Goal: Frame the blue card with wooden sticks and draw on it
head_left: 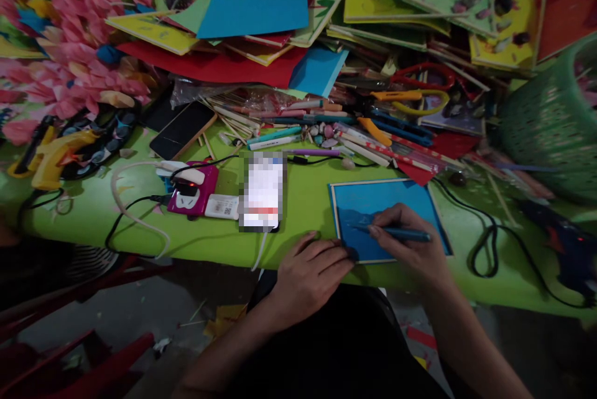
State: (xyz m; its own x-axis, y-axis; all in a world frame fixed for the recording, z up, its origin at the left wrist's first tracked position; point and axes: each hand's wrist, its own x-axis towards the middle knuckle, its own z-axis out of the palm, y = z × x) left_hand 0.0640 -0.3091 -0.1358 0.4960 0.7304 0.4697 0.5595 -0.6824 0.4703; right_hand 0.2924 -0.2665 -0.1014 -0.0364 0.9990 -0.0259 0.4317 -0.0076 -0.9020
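A blue framed board (373, 197) lies flat on the green table (308, 200) at its near edge. My right hand (410, 243) rests on the board, fingers pinched around a blue pen (401, 234) whose tip touches the board's surface. My left hand (310, 271) lies at the table's front edge, fingers curled loosely, its fingertips touching the board's lower left corner; it holds nothing I can see.
A phone (262, 191) and a pink power bank (193, 191) with cables lie left of the board. Pens, scissors (420, 97) and stacked coloured boards crowd the back. A yellow glue gun (58, 156) sits left, a green basket (555, 119) right, a blue glue gun (569, 250) near right.
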